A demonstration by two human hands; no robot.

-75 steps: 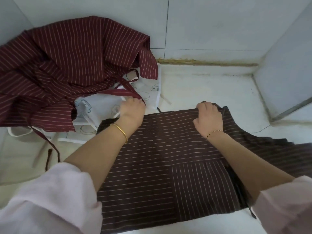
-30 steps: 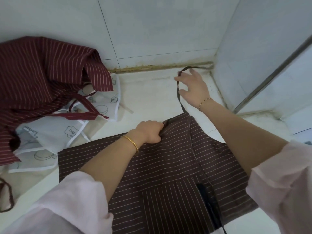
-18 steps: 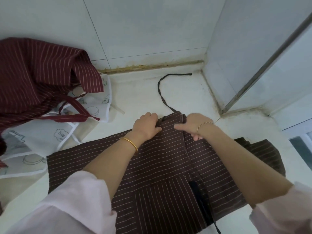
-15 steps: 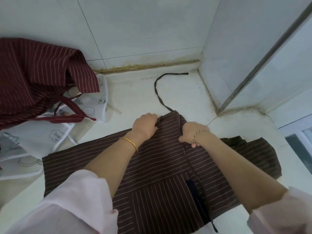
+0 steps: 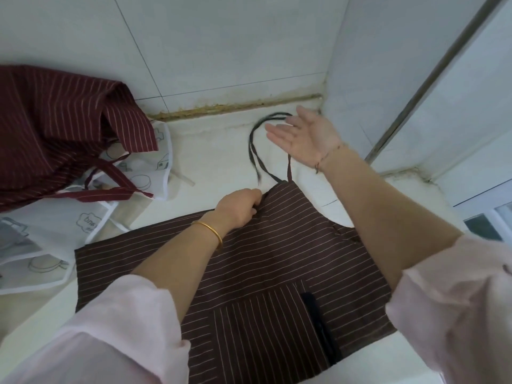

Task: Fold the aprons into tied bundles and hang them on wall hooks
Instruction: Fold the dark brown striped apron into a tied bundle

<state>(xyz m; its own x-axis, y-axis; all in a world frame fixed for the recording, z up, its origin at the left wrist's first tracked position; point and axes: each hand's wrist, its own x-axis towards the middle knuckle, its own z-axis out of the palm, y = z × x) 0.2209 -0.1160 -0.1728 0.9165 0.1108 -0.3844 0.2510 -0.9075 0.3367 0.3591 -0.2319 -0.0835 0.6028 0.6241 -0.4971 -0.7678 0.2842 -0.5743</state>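
Mid-frame, the brown apron [image 5: 277, 259] is merely laid flat, its bib gripped by the left hand [image 5: 238, 207], the right hand [image 5: 304, 137] spread empty; folding, tying and hanging remain.

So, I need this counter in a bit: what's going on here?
A person has a brown striped apron spread flat on the white counter, apparently for folding. Their left hand grips its top edge at the bib, while the right hand is open, palm up, by the neck strap looped toward the wall. A maroon striped apron and white printed aprons lie heaped to the left, unfolded. No tied bundle is in view.
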